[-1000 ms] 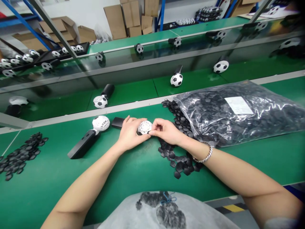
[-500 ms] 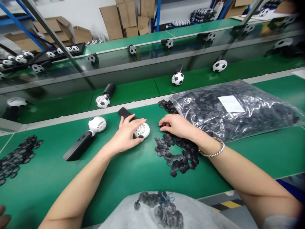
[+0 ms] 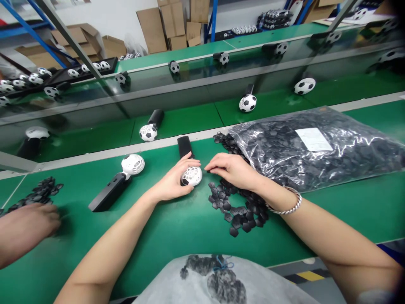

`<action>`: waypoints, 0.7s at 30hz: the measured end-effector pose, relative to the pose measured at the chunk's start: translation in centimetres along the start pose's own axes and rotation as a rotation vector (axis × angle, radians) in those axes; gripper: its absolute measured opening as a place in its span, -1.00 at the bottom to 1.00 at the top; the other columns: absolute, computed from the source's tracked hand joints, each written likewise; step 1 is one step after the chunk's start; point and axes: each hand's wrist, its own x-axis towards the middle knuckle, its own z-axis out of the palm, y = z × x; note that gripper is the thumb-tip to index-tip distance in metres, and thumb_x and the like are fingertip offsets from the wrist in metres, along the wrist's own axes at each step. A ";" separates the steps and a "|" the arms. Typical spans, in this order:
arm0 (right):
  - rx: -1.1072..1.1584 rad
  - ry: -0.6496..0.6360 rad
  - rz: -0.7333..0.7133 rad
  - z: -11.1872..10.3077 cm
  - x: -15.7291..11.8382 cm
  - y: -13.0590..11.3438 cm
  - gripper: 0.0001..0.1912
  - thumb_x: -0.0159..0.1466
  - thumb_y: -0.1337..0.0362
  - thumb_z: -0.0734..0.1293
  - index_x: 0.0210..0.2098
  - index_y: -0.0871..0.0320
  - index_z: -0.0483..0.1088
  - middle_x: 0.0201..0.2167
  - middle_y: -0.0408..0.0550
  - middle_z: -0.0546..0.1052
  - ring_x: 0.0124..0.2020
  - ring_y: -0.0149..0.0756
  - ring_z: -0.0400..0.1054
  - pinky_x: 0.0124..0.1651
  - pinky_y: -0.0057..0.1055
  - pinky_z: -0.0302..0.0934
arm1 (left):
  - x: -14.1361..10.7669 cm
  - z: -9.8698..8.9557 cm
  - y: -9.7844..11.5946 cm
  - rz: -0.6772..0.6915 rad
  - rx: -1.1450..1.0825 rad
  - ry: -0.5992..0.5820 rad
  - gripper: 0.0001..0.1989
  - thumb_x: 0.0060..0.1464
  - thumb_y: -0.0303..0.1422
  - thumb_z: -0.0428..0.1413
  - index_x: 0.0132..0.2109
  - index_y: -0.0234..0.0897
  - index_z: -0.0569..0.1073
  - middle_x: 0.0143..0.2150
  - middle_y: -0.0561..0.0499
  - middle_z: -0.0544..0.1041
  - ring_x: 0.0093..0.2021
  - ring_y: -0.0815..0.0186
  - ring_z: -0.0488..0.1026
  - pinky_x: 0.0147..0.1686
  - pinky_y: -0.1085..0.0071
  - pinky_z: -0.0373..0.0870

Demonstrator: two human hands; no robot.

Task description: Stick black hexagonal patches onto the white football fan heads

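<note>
My left hand (image 3: 175,178) is closed round a white football-shaped head (image 3: 193,175) with a black handle (image 3: 184,146), lying on the green bench. One black patch shows on the ball beside my fingers. To its right, my right hand (image 3: 229,168) pinches a small black pentagon piece (image 3: 208,170) at the fingertips, just short of the ball. Beneath and in front of that hand lies a loose pile of black pentagon pieces (image 3: 249,213). Another white ball with a black handle (image 3: 109,192) rests to the left of my left hand.
A clear plastic bag (image 3: 284,143) full of black pieces lies at right. Behind a metal edge, football units sit on a lower green belt (image 3: 196,119). Another person's hand (image 3: 34,228) reaches over a second pile (image 3: 44,190) at left. Cardboard boxes (image 3: 172,21) stand at the back.
My right hand has moved left from over the pile toward the ball, a piece now showing. The held unit's handle has swung more upright. Another person's hand has come in at left.
</note>
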 end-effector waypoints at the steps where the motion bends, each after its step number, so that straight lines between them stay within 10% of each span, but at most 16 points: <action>1: 0.071 0.009 -0.062 0.1 0.0 -0.2 -0.82 0.20 0.47 0.24 -0.30 0.15 0.46 -0.29 -0.10 0.48 -0.25 -0.42 0.37 -0.13 -0.48 0.23 | 0.0 0.0 0.0 0.000 -0.005 0.002 -0.44 -0.14 -0.50 0.12 0.08 -0.25 0.22 0.17 -0.09 0.25 0.31 0.10 -0.17 0.23 0.05 -0.07; 7: 0.144 0.043 -0.245 1.7 0.3 -1.3 -0.87 0.22 0.42 0.23 -0.26 0.19 0.39 -0.30 -0.06 0.49 -0.24 -0.38 0.35 -0.16 -0.45 0.24 | 0.2 0.7 0.4 -0.066 -0.032 0.078 -0.45 -0.12 -0.30 0.21 0.04 -0.26 0.25 0.12 -0.12 0.30 0.31 0.06 -0.13 0.21 0.05 -0.01; 21: 0.328 0.093 -0.121 2.7 0.9 -0.6 -0.95 0.15 0.40 0.33 -0.38 0.17 0.44 -0.36 -0.10 0.38 -0.26 -0.39 0.29 -0.13 -0.40 0.19 | 0.6 0.9 1.0 -0.128 -0.032 0.122 -0.55 -0.08 -0.34 0.16 -0.01 -0.26 0.29 0.09 -0.10 0.34 0.30 0.10 -0.10 0.21 0.09 -0.02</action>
